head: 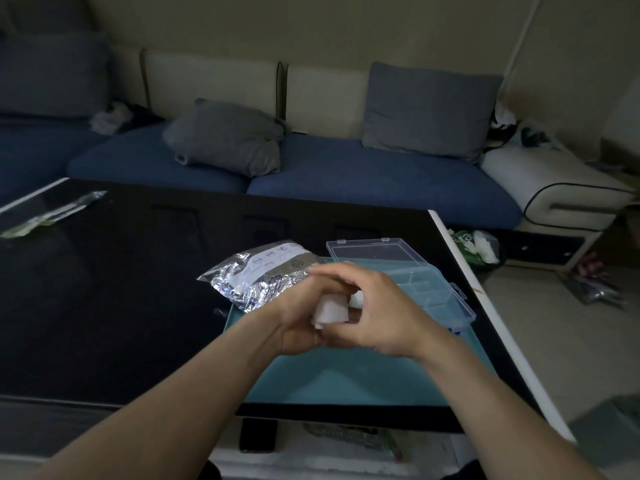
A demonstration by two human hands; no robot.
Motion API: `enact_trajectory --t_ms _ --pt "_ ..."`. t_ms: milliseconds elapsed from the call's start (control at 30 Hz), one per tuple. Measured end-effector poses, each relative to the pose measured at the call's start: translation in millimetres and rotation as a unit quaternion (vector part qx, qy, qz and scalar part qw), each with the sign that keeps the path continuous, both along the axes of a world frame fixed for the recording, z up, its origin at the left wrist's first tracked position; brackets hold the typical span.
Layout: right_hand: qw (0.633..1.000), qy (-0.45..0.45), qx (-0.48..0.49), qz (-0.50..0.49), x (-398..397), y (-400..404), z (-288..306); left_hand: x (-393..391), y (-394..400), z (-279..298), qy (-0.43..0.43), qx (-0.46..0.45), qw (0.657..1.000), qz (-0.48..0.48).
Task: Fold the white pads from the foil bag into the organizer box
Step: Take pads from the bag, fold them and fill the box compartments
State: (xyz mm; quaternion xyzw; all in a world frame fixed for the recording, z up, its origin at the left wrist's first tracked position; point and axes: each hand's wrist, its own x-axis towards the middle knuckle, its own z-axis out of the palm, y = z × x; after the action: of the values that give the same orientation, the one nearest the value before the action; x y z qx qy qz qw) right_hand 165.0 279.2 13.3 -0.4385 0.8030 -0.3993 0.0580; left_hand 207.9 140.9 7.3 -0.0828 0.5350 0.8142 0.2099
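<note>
A white pad (331,310) is held between both hands above a teal mat (346,379). My left hand (299,322) grips it from below and the left. My right hand (375,315) curls over it from the right, fingers pinching its top edge. The crinkled foil bag (256,277) lies just behind my left hand, partly on the mat. The clear organizer box (427,292) stands open behind my right hand, its lid (370,249) laid back flat; my hand hides part of its compartments.
All of this sits on a black glossy table (121,289) with a white right edge (485,306). A clear plastic wrapper (52,214) lies at the table's far left. A blue sofa (346,171) with grey cushions stands behind. Bags litter the floor at right.
</note>
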Motion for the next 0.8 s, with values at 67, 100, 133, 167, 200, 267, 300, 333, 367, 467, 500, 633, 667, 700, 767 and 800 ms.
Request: enact_trajectory --t_ms 67,100,133,167,200,267,300,333,367,467,500,633,667,700,767,800 --pt "1.000 0.002 0.011 0.006 0.9 -1.9 -1.3 0.0 0.2 1.5 0.013 0.018 1.000 0.007" --pt "1.000 0.005 0.020 -0.004 0.7 -2.5 -2.5 -0.9 0.8 1.0 0.018 0.022 0.999 0.021" --pt "0.999 0.009 0.032 -0.020 -0.2 -2.6 -4.1 -2.0 1.7 0.0 0.021 0.024 0.999 0.033" --pt "0.998 0.011 0.047 -0.037 -1.4 -1.9 -5.0 -3.4 3.2 -2.2 0.022 0.023 0.999 0.043" --pt "0.997 0.010 0.062 -0.051 -3.7 -0.3 -6.0 -4.0 5.4 -4.0 0.023 0.019 0.998 0.046" --pt "0.994 0.003 0.084 -0.068 -6.4 3.4 -6.1 -4.8 8.7 -8.8 0.031 0.000 0.998 0.047" --pt "0.993 0.001 0.091 -0.072 -7.7 5.1 -6.6 -4.8 9.6 -10.8 0.036 -0.019 0.998 0.037" --pt "0.993 0.003 0.097 -0.074 -9.1 6.2 -7.1 -4.0 9.8 -11.5 0.037 -0.039 0.998 0.009" --pt "0.992 0.002 0.105 -0.074 -10.4 7.3 -7.8 -1.7 10.9 -10.4 0.035 -0.054 0.997 -0.037" --pt "0.991 -0.042 0.121 -0.041 -12.4 12.6 -8.5 3.1 14.9 -7.3 0.023 -0.034 0.993 -0.114" --pt "0.991 -0.058 0.116 -0.027 -12.6 14.4 -7.7 2.9 16.9 -7.2 0.023 -0.019 0.995 -0.096" --pt "0.987 -0.144 0.071 0.014 -21.6 27.4 -5.4 -2.6 21.8 -10.2 0.052 -0.045 0.997 -0.036" --pt "0.980 -0.192 0.046 0.022 -24.5 31.5 -3.8 -3.5 21.8 -10.2 0.058 -0.064 0.995 -0.051" --pt "0.968 -0.249 0.014 0.022 -28.3 36.1 -2.7 -4.5 20.9 -10.6 0.057 -0.083 0.993 -0.063" --pt "0.946 -0.324 -0.033 0.011 -34.8 43.7 -1.1 -5.6 19.9 -10.3 0.049 -0.101 0.991 -0.074" --pt "0.945 -0.325 -0.037 0.004 -36.8 45.4 -2.3 -6.3 19.9 -10.5 0.047 -0.103 0.990 -0.081"
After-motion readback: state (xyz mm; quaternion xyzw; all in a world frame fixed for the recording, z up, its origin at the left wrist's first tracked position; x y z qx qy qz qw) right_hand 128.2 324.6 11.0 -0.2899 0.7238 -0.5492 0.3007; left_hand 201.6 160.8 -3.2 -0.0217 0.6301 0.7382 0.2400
